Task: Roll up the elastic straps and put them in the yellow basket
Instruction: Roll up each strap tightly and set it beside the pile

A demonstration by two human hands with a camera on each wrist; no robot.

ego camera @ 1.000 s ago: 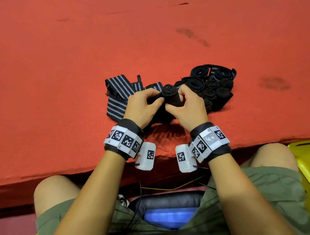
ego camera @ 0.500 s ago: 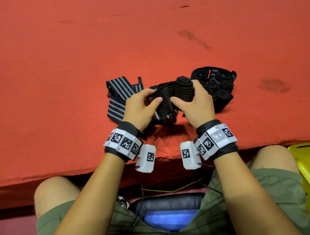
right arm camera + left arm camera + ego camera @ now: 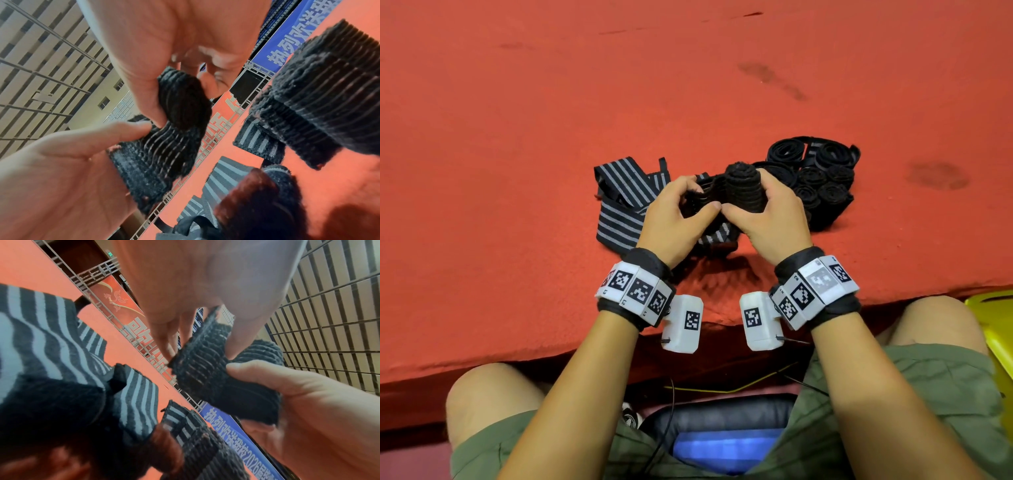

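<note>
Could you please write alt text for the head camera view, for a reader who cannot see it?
Both hands, left hand and right hand, grip a half-rolled striped elastic strap over a red felt table. Finished black rolls lie right; a yellow basket edge shows.

Black, grey-striped elastic straps [image 3: 619,202] on red cloth [image 3: 517,137]; yellow basket [image 3: 993,329]; olive-green shorts [image 3: 928,411].

blue banner [image 3: 236,439] with white chinese characters, seemingly "热烈欢送" and "2026", red sign lettering unreadable
</note>
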